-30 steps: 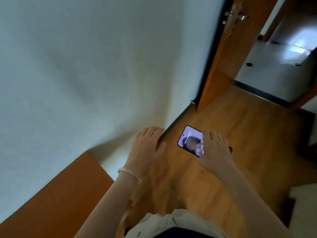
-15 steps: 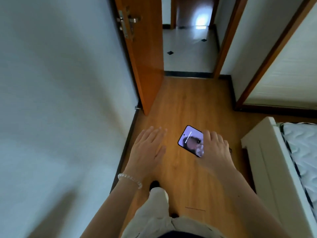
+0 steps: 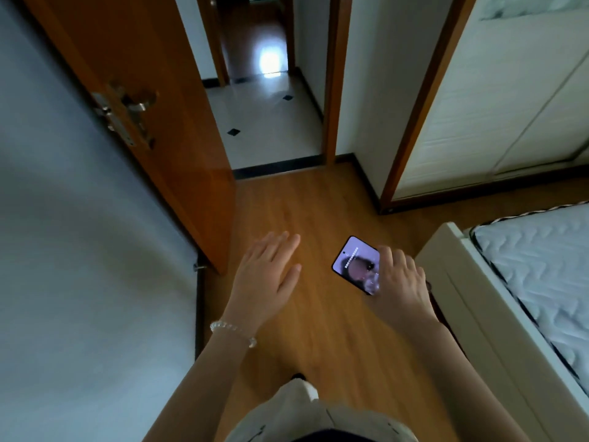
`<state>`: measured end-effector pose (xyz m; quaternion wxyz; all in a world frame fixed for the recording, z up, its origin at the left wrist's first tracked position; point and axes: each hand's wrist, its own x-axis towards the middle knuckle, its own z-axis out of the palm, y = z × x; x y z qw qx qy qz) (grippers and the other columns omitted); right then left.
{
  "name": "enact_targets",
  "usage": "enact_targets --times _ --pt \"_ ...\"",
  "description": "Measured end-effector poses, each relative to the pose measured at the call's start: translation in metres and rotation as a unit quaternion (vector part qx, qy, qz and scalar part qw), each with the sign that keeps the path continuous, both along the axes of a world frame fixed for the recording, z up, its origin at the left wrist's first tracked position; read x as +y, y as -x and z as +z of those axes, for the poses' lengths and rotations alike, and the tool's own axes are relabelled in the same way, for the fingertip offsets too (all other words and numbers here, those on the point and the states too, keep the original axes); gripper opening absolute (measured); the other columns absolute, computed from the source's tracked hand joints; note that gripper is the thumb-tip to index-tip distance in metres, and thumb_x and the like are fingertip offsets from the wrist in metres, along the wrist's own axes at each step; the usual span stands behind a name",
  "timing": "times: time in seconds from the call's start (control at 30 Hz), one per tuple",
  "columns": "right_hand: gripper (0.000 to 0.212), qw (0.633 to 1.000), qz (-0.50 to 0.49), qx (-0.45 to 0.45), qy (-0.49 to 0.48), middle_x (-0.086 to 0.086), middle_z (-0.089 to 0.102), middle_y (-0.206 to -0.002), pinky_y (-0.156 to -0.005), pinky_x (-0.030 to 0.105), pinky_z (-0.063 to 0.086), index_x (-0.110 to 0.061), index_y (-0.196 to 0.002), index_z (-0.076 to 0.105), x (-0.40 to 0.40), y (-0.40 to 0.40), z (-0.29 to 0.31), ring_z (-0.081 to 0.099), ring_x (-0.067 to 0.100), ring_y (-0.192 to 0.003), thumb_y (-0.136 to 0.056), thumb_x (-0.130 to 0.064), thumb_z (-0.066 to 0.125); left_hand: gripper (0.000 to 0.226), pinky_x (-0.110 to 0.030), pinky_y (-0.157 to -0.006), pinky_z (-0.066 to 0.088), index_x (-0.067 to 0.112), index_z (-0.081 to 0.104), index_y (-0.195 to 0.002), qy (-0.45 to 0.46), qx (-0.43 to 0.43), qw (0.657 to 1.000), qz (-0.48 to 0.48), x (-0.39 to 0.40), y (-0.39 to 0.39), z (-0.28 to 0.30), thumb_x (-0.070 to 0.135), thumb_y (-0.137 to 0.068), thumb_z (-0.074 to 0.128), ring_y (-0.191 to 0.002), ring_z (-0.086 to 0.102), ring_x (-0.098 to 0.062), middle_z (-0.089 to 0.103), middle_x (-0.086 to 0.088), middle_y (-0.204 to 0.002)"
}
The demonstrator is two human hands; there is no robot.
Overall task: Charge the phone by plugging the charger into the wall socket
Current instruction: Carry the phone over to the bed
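My right hand (image 3: 400, 283) holds a phone (image 3: 355, 263) in front of me, its lit purple screen facing up and its lower end hidden under my fingers. Palm down to the left of the phone, my left hand (image 3: 266, 275) is empty with fingers spread, and a clear bead bracelet circles its wrist. No charger and no wall socket are in view.
An open wooden door (image 3: 137, 100) stands at the left against a white wall (image 3: 79, 266). A doorway (image 3: 267, 122) leads to a tiled hall ahead. A bed (image 3: 522, 282) with a white frame fills the right side, and a white wardrobe (image 3: 497, 106) stands behind it. Wooden floor (image 3: 318, 202) lies ahead.
My view has swung right, from the wall to the doorway and bed. My hands keep the same pose, with the phone still in the right one.
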<state>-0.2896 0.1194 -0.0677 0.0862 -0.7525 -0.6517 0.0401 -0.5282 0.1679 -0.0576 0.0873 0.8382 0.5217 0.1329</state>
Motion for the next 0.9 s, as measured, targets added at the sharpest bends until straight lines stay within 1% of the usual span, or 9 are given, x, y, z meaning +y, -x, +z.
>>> enact_targets --times 0.07,0.17,0.3,0.4,0.53,0.67,0.73,0.83,0.9 --pt "0.063 1.0 -0.024 -0.003 0.002 0.007 0.054 -0.103 -0.079 0.041 0.045 -0.014 -0.118 0.041 0.02 0.001 0.003 0.055 0.03 -0.095 -0.067 -0.034 0.073 0.052 -0.04 -0.117 0.02 0.029 0.024 -0.146 -0.001 0.002 1.0 -0.022 0.034 -0.001 0.005 0.045 -0.097 0.028 -0.143 0.024 -0.02 0.034 0.001 -0.152" --pt "0.058 0.998 -0.063 0.007 -0.007 0.008 0.056 -0.098 -0.074 0.041 0.044 -0.012 -0.115 0.044 0.043 -0.005 0.005 0.056 0.032 -0.089 -0.067 -0.03 0.071 0.053 -0.04 -0.116 0.023 0.029 0.024 -0.145 0.007 -0.001 0.998 -0.058 0.079 -0.017 0.006 0.046 -0.096 0.027 -0.142 0.026 -0.02 0.036 0.001 -0.151" --pt "0.061 0.993 -0.12 0.015 0.009 0.009 0.056 -0.102 -0.079 0.042 0.045 -0.013 -0.117 0.044 0.063 -0.029 0.003 0.056 0.033 -0.094 -0.065 -0.029 0.07 0.052 -0.042 -0.114 0.029 0.028 0.026 -0.145 0.016 0.004 0.993 -0.116 0.125 -0.05 -0.003 0.045 -0.096 0.029 -0.141 0.028 -0.021 0.039 0.0 -0.149" --pt "0.057 0.986 -0.163 0.025 0.011 0.007 0.056 -0.101 -0.079 0.041 0.044 -0.014 -0.117 0.044 0.079 -0.056 -0.001 0.055 0.032 -0.093 -0.068 -0.029 0.068 0.052 -0.041 -0.114 0.03 0.028 0.026 -0.145 0.022 0.009 0.988 -0.153 0.158 -0.083 -0.009 0.045 -0.096 0.03 -0.14 0.03 -0.021 0.04 -0.001 -0.148" --pt "0.053 0.98 -0.198 0.03 0.003 0.007 0.055 -0.101 -0.08 0.04 0.043 -0.015 -0.118 0.044 0.113 -0.103 -0.01 0.054 0.031 -0.094 -0.071 -0.028 0.066 0.054 -0.042 -0.113 0.031 0.027 0.027 -0.145 0.021 0.015 0.981 -0.19 0.206 -0.137 -0.012 0.047 -0.095 0.025 -0.139 0.032 -0.021 0.041 -0.001 -0.148" --pt "0.06 0.974 -0.223 0.035 -0.002 0.005 0.055 -0.101 -0.079 0.039 0.044 -0.018 -0.118 0.041 0.162 -0.163 -0.02 0.054 0.029 -0.096 -0.07 -0.037 0.071 0.057 -0.041 -0.113 0.031 0.027 0.029 -0.145 0.017 0.024 0.977 -0.211 0.26 -0.201 -0.011 0.049 -0.094 0.022 -0.139 0.032 -0.02 0.041 0.0 -0.148" --pt "0.061 0.97 -0.239 0.045 -0.005 0.005 0.054 -0.1 -0.079 0.04 0.045 -0.018 -0.116 0.04 0.186 -0.195 -0.021 0.055 0.029 -0.095 -0.068 -0.038 0.072 0.056 -0.04 -0.114 0.029 0.027 0.03 -0.145 0.012 0.031 0.974 -0.222 0.288 -0.237 -0.009 0.049 -0.094 0.022 -0.139 0.032 -0.019 0.041 0.0 -0.148" --pt "0.059 0.963 -0.265 0.053 -0.009 0.006 0.055 -0.102 -0.078 0.041 0.046 -0.017 -0.116 0.042 0.214 -0.242 -0.016 0.055 0.03 -0.095 -0.068 -0.037 0.07 0.055 -0.039 -0.114 0.03 0.027 0.031 -0.144 0.011 0.034 0.973 -0.23 0.327 -0.294 0.001 0.05 -0.095 0.022 -0.14 0.031 -0.018 0.041 0.002 -0.148" --pt "0.053 0.958 -0.28 0.05 -0.019 0.007 0.055 -0.097 -0.074 0.041 0.045 -0.015 -0.112 0.045 0.229 -0.272 -0.011 0.055 0.031 -0.089 -0.069 -0.037 0.066 0.058 -0.041 -0.113 0.032 0.027 0.031 -0.144 0.014 0.03 0.97 -0.24 0.351 -0.333 0.008 0.052 -0.094 0.018 -0.14 0.031 -0.018 0.041 0.002 -0.148"
